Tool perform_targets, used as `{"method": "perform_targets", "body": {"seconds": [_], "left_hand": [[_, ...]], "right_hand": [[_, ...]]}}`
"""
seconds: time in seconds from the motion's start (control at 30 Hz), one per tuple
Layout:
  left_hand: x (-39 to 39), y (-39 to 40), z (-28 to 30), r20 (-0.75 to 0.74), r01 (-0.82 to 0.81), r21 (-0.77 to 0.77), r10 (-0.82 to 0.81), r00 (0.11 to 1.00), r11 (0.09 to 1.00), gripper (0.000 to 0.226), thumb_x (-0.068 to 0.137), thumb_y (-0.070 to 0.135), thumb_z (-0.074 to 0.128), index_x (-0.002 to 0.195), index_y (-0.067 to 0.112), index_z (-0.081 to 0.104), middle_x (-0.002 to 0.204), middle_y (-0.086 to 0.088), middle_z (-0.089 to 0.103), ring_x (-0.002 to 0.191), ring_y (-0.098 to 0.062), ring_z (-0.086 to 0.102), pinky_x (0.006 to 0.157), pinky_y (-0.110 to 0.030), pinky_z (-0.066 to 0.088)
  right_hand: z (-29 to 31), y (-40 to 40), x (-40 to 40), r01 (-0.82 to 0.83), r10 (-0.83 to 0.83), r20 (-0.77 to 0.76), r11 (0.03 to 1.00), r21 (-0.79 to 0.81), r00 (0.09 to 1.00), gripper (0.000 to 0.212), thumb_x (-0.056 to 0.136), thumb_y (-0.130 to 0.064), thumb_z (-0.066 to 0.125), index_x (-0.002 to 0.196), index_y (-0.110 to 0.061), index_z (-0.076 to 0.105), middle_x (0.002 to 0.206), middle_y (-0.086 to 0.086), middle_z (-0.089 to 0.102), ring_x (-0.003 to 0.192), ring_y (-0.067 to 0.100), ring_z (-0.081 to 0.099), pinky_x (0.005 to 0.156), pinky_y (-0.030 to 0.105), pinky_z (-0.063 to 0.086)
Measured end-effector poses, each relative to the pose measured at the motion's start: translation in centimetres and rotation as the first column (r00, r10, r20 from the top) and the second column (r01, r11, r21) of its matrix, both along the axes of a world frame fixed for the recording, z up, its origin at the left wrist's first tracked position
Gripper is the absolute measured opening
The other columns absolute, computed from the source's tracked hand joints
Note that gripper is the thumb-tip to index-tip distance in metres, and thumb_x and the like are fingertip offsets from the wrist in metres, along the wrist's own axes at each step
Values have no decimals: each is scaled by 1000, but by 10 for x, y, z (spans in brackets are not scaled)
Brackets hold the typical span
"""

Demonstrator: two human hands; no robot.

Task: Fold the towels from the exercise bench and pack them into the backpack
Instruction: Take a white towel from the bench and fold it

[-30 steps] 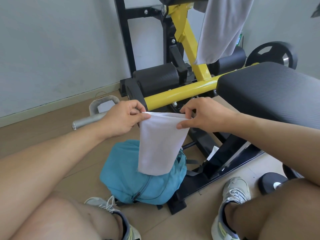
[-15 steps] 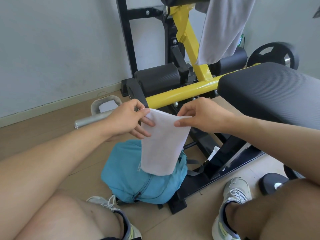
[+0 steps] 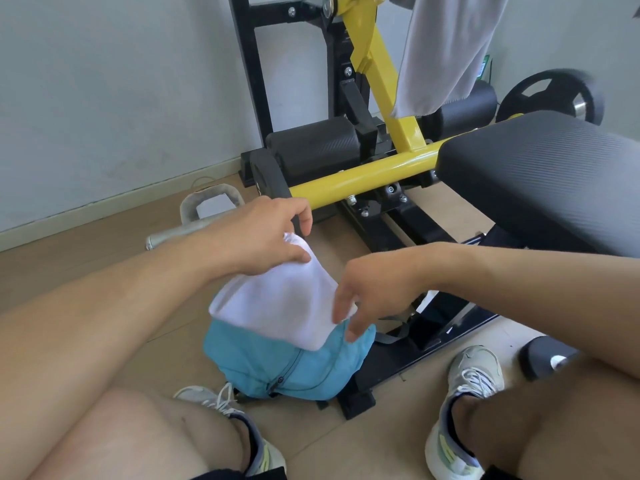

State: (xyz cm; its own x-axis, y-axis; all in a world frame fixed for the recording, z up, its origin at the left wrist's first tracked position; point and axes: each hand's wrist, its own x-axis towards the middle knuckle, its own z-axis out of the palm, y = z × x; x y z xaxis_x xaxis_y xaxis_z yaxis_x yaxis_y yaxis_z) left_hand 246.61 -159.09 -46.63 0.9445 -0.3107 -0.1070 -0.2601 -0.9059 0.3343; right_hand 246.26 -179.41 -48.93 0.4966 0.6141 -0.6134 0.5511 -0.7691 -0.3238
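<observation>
Pale wooden flooring runs to a grey-white wall (image 3: 104, 91) at the far left, and a black and yellow exercise bench (image 3: 540, 181) fills the far right, its ribbed black pad jutting toward the viewer. Over the bench's upper frame a grey towel (image 3: 446, 50) hangs down, with a black weight plate (image 3: 554, 95) behind the pad at the far right edge.

Near the middle of the floor a teal backpack (image 3: 277, 368) leans against the bench's black base, between two grey running shoes (image 3: 467, 393). Just above it, a white towel (image 3: 277, 299) is held, bunched and partly folded, its lower edge draped in front of the bag's top.

The left hand (image 3: 263, 233) grips the towel's upper left corner, thumb pressed on the cloth and fingers curled around it. The right hand (image 3: 374, 289) sits at the towel's right edge with fingers spread and pointing down; fingertips touch or overlap the cloth, but whether they pinch it cannot be told.

A metal handle (image 3: 204, 216) lies on the floor behind the left forearm.
</observation>
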Motion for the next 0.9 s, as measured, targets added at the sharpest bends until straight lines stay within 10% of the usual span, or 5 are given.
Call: {"method": "perform_targets", "body": {"seconds": [0.2, 0.37, 0.67, 0.9], "left_hand": [[-1, 1, 12, 95, 68, 0, -68, 993, 998, 29, 85, 31, 78, 103, 38, 56, 89, 16, 69, 78, -3, 49, 64, -23, 36], [-2, -2, 20, 136, 106, -68, -96, 986, 992, 34, 84, 27, 79, 107, 39, 58, 86, 20, 71, 75, 5, 53, 70, -30, 42], [-5, -7, 23, 148, 166, -187, -139, 979, 968, 34, 80, 19, 79, 102, 38, 61, 85, 25, 74, 82, -15, 65, 76, -40, 52], [-5, 3, 30, 163, 108, -285, -62, 985, 952, 33, 77, 16, 84, 96, 35, 65, 87, 20, 76, 88, -18, 69, 82, -45, 54]], "right_hand": [[-20, -27, 31, 359, -391, 197, 916, 180, 899, 81, 78, -53, 83, 146, -26, 47, 138, -4, 58, 119, 18, 59, 98, 32, 50], [-32, -21, 28, 341, -383, 93, 891, 299, 919, 110, 75, -58, 83, 161, -35, 18, 160, -8, 39, 144, 16, 41, 114, 31, 37], [-47, -15, 31, 289, -344, 116, 897, 335, 932, 43, 83, -57, 75, 113, -27, 66, 103, -8, 70, 94, 15, 66, 89, 43, 57], [-59, -22, 35, 314, -367, 103, 886, 341, 924, 34, 86, -52, 74, 105, -24, 73, 96, -3, 75, 88, 17, 70, 85, 45, 59]]}}
